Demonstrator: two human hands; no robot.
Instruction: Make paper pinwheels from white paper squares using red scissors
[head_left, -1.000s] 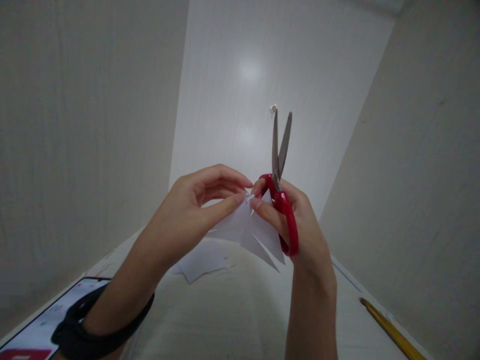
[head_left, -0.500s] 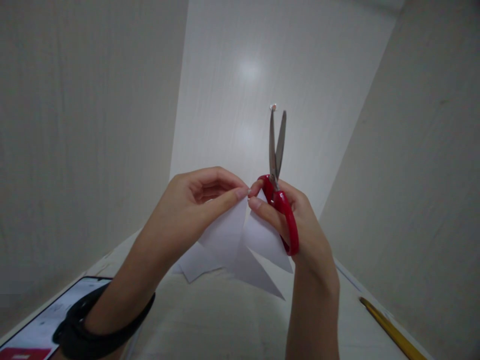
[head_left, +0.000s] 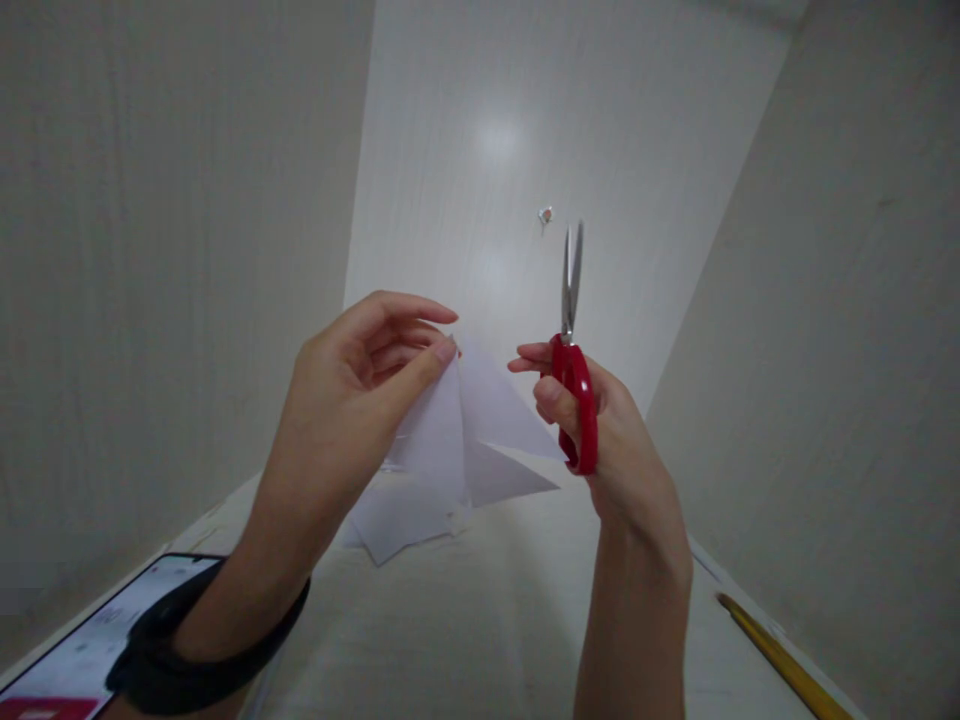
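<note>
Between thumb and fingers, my left hand (head_left: 367, 370) pinches a white paper (head_left: 502, 410) by its top corner. The paper hangs in pointed flaps that spread to the right. A tiny orange spot shows at the pinched tip; what it is I cannot make out. My right hand (head_left: 600, 410) has red-handled scissors (head_left: 581, 400) on its thumb and fingers, the blades pointing up and slightly apart. The scissors' handle is close to the right tip of the paper; whether they touch I cannot tell. Below, more white paper (head_left: 401, 525) lies on the table.
A phone (head_left: 97, 620) with a lit screen lies at the lower left, partly behind the black band (head_left: 202, 660) on my left wrist. At the lower right is a yellow stick-like object (head_left: 780, 650). Pale panels (head_left: 172, 250) stand on both sides and ahead.
My right hand has let go of the paper tip and moved away to the right. The scissor blades have come closer together. My left hand has moved up and left with the paper.
</note>
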